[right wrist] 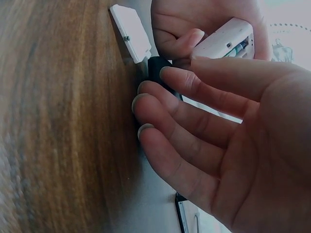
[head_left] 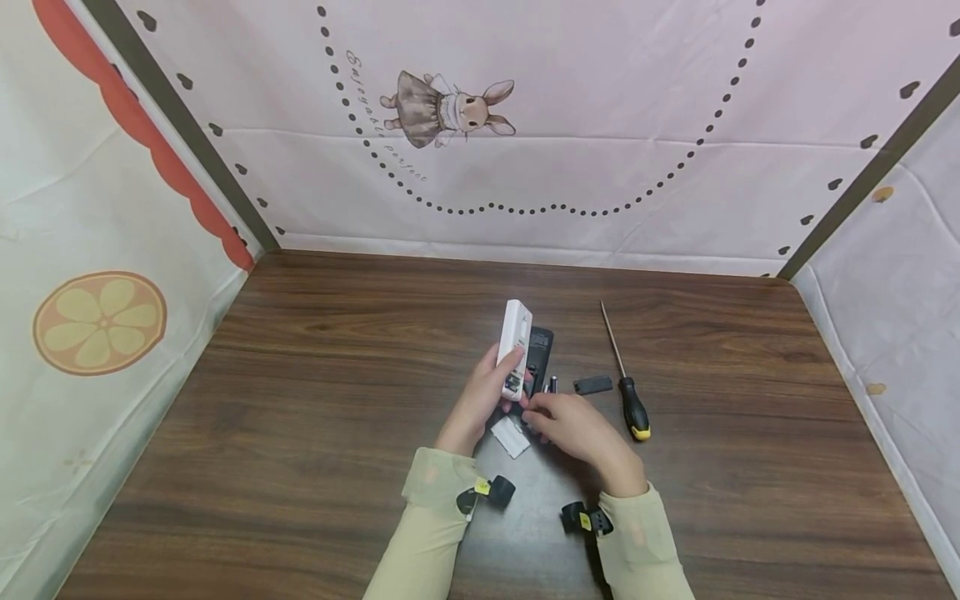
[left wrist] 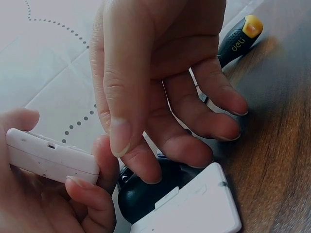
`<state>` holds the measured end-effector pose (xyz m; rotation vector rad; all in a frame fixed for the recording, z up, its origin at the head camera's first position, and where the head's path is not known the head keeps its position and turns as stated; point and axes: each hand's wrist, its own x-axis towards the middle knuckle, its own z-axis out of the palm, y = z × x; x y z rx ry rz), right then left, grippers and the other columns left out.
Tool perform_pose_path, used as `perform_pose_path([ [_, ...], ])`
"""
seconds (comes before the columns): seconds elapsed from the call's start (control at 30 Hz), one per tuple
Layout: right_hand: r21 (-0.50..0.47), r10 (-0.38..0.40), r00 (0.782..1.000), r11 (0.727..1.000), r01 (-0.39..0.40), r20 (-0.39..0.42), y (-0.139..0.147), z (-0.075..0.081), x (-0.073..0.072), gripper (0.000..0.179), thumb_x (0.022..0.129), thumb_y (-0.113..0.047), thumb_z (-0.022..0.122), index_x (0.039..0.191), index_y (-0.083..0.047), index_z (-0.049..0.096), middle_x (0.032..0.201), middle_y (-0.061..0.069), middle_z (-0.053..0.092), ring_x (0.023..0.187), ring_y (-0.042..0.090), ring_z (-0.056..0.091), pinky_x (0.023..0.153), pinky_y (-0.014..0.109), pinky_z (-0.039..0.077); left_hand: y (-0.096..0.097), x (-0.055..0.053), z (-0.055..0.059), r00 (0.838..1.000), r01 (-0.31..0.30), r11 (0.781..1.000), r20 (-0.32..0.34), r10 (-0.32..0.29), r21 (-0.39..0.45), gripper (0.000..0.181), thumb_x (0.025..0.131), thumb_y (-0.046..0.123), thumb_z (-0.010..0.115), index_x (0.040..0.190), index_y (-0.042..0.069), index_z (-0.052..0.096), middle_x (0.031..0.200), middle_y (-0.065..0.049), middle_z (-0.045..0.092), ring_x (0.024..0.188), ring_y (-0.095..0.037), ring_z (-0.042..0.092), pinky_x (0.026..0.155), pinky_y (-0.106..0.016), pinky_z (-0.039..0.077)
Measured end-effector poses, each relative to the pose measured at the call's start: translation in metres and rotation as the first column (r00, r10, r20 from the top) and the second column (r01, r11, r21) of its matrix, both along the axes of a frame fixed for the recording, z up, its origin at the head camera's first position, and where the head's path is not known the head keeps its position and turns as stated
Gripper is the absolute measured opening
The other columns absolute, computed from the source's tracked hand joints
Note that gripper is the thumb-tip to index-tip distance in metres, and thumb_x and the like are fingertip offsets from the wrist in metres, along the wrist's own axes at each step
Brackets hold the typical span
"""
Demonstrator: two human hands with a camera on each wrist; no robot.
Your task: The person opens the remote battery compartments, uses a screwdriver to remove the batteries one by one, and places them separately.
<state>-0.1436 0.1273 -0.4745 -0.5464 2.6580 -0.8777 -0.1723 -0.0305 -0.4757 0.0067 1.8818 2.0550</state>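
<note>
My left hand [head_left: 478, 398] grips a white remote control [head_left: 515, 332] raised over the table. Its battery compartment lies uncovered at the lower end, and green and metal parts show inside in the right wrist view. Close by that end is my right hand [head_left: 576, 427], fingers loosely bent, with nothing visible between thumb and fingers. Beneath the hands lies a black remote control [head_left: 539, 346], partly hidden. A white battery cover [head_left: 511, 436] rests by its near end. Small batteries [head_left: 553, 384] sit to the right of the black remote.
A dark battery cover [head_left: 592, 384] lies right of the batteries. Farther right is a screwdriver [head_left: 636, 410] with a black and yellow handle, its shaft pointing away. Printed cloth walls [head_left: 600, 167] enclose the wooden table [head_left: 337, 375] at the back and sides.
</note>
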Motion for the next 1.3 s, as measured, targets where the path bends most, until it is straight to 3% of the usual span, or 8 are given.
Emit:
perform_pose_path([
  [0.17,0.001,-0.006,1.0,1.0,0.006,0.009,0.0,0.0,0.001,0.015,0.089,-0.028,0.054,0.076,-0.02,0.056,0.059,-0.009,0.052,0.054,0.008,0.048,0.052,0.027,0.039,0.001,0.006,0.014,1.0,0.004,1.0,-0.012,-0.004,-0.004,0.04,0.094,0.037,0.041,0.125,0.012,0.04,0.101,-0.03,0.052,0.055,-0.019,0.057,0.044,-0.023,0.035],
  [0.3,0.007,-0.012,1.0,1.0,0.012,0.015,-0.001,0.0,0.0,0.015,0.089,-0.028,0.054,0.077,-0.021,0.057,0.059,-0.009,0.052,0.054,0.008,0.048,0.052,0.027,0.039,0.001,0.008,0.017,1.0,0.002,1.0,-0.01,-0.002,-0.005,0.041,0.094,0.037,0.041,0.127,0.012,0.039,0.101,-0.029,0.052,0.055,-0.019,0.057,0.044,-0.023,0.035],
  [0.77,0.0,-0.006,1.0,1.0,0.006,0.017,0.0,0.002,0.0,0.014,0.089,-0.028,0.054,0.078,-0.02,0.057,0.059,-0.008,0.053,0.053,0.008,0.048,0.052,0.027,0.039,0.001,0.007,0.015,1.0,0.007,1.0,0.005,-0.006,-0.022,0.044,0.093,0.04,0.043,0.13,0.017,0.038,0.102,-0.027,0.054,0.057,-0.021,0.057,0.046,-0.025,0.036],
  [1.3,0.002,-0.004,1.0,1.0,0.004,0.011,0.0,0.0,0.0,0.015,0.089,-0.028,0.054,0.077,-0.02,0.056,0.059,-0.009,0.052,0.054,0.008,0.048,0.052,0.027,0.039,0.002,0.007,0.014,1.0,0.005,1.0,0.002,-0.005,-0.015,0.041,0.093,0.038,0.043,0.126,0.014,0.04,0.1,-0.029,0.053,0.055,-0.02,0.057,0.045,-0.024,0.035],
])
